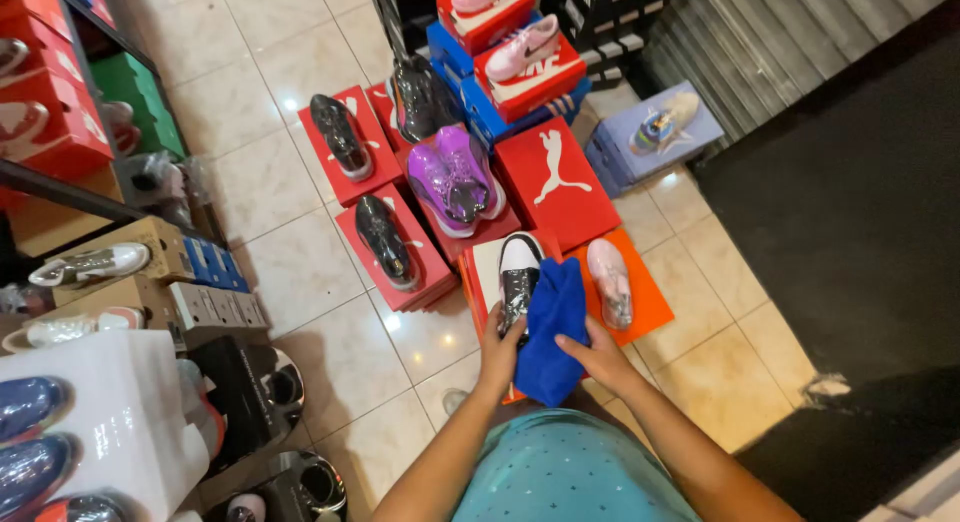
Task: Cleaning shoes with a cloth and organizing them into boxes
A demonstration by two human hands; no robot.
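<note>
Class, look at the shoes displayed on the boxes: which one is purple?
The glossy purple shoe on a red box in the middle of the display. The shoes around it are dark, pink or black and white; the hands hold the black-and-white one.

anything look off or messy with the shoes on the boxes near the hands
Nothing stands out. The left hand holds a black-and-white wrapped sneaker, the right hand a blue cloth; the pink wrapped sneaker lies flat on its orange box.

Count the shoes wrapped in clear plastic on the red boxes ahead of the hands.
4: a glossy purple shoe in the middle, a dark shoe far left, another dark shoe nearer, and a dark one behind the purple. Others may be hidden.
</note>
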